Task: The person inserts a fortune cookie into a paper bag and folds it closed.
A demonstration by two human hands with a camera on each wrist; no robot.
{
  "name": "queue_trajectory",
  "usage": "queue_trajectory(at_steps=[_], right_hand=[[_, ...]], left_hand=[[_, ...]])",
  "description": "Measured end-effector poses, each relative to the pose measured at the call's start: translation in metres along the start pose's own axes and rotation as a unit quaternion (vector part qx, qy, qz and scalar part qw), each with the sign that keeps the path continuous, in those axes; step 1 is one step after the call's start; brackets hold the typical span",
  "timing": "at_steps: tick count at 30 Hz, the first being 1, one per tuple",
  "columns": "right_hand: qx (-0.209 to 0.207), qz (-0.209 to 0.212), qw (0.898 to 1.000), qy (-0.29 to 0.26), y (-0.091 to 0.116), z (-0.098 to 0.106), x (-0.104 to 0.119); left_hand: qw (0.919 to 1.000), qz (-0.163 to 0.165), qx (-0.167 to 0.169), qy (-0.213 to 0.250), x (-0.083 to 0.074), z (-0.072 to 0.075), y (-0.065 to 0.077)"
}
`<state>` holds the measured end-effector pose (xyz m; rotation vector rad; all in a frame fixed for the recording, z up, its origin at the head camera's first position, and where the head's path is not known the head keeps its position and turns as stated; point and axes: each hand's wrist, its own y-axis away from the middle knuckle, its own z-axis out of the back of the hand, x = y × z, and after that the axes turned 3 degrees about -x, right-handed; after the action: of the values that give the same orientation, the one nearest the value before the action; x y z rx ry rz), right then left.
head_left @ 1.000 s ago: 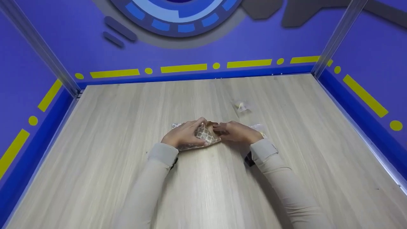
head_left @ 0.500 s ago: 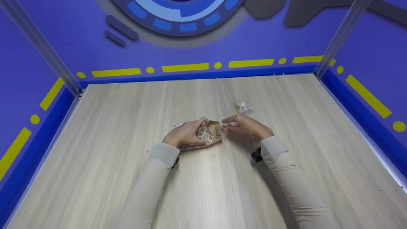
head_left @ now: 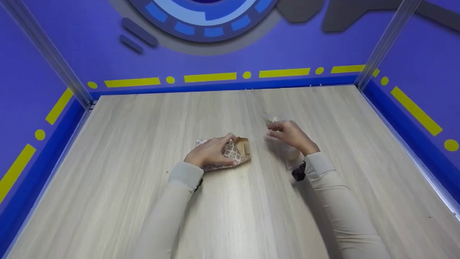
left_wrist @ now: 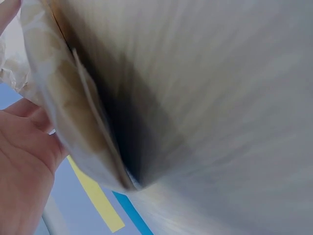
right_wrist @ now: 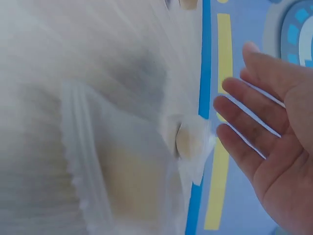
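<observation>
A paper bag with a brown-and-white pattern [head_left: 233, 153] lies on the table, its brown open mouth facing right. My left hand [head_left: 210, 151] grips it from above, thumb on the near side and fingers on the far side. In the left wrist view the bag's folded edge [left_wrist: 73, 98] hangs beside the palm. To the right, my right hand [head_left: 293, 136] hovers with loosely bent fingers and nothing between them. Below it lies a clear sealed packet with something pale yellowish inside [right_wrist: 132, 181]. A second small clear packet [head_left: 275, 118] sits just beyond the fingertips.
The wood-grain table [head_left: 143, 126] is enclosed by a blue back wall [head_left: 215, 61] and side walls with yellow marks. Metal posts stand at the back corners.
My right hand has drawn away from the bag's mouth, moving right and slightly back over the packets. The mouth is now uncovered. My left hand keeps its hold on the bag.
</observation>
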<state>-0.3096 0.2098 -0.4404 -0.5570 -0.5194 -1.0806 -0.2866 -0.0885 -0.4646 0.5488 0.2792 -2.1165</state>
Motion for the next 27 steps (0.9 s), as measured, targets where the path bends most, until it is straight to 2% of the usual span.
queue_trajectory(at_steps=[5,9,17,27], right_hand=[[-0.075,-0.059,0.995,-0.039,-0.002,0.007,-0.007],[-0.106,-0.113,0.986,-0.063,-0.003,0.012,-0.013],[-0.149,-0.192,0.962,-0.125,-0.006,0.015,-0.021],[-0.154,-0.278,0.940,-0.128,-0.007,0.012,-0.031]], left_hand=[[1.0000,-0.001,0.001,0.002,0.000,-0.001,-0.001],[1.0000,-0.001,0.000,0.005,0.001,-0.002,-0.001],[0.9999,-0.001,0.001,0.014,0.001,-0.001,-0.001],[1.0000,-0.001,-0.004,0.009,0.000,-0.002,-0.001]])
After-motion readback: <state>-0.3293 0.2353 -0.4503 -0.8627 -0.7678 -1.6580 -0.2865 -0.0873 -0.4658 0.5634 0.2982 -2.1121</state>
